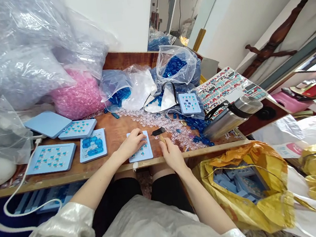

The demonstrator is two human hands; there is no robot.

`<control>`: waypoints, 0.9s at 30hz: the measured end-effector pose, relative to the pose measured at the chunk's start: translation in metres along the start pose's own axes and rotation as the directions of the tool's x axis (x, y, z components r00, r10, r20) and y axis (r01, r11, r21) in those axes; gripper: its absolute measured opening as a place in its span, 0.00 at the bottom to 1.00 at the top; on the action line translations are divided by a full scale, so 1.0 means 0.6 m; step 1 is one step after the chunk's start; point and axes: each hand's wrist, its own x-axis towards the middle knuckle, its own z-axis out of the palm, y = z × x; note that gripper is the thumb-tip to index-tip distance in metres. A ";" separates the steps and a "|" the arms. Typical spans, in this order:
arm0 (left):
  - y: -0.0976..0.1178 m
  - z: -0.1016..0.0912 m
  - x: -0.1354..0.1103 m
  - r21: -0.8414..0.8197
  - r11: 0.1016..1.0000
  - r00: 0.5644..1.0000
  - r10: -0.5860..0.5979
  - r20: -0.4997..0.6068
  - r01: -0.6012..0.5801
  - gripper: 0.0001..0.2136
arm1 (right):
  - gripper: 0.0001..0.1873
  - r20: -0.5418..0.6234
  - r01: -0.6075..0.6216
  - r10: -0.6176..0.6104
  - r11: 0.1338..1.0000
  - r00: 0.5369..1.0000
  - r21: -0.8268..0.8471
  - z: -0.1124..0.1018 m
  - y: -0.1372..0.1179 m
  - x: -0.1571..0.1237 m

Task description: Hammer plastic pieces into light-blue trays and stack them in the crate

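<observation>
My right hand (172, 154) is wrapped around the wooden handle of a small hammer (158, 131), whose dark head sits just right of a light blue square board (147, 153). Over that board lies my left hand (132, 144), its fingers bent together on the upper part; whether they pinch a small piece is hidden. Small teal and white pieces show on the board below the fingers. To the left, another board (92, 145) carries larger clear blue pieces, and two more boards with teal dots, one being a wide board (51, 158), lie further left.
Clear plastic beads (146, 119) and dark blue pieces (196, 127) spread over the wooden table (113, 129). Behind stand bags of blue pieces (176, 65) and a pink-filled bag (77, 94). A steel flask (232, 116) lies tilted at right, above a yellow sack (215, 200) of blue boards.
</observation>
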 end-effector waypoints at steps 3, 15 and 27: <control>0.002 0.000 -0.002 0.004 1.000 1.000 0.029 -0.006 -0.029 0.08 | 0.20 0.009 0.021 -0.020 1.000 1.000 -0.021 -0.002 -0.010 0.000; 0.000 0.018 -0.001 0.001 1.000 0.997 -0.021 -0.070 0.021 0.06 | 0.21 0.105 0.016 0.011 0.966 0.994 -0.259 -0.007 -0.044 0.004; 0.005 0.005 0.014 -0.079 0.995 0.992 -0.069 -0.110 0.060 0.09 | 0.21 -0.039 -0.028 0.027 0.999 0.999 -0.018 0.001 -0.022 0.000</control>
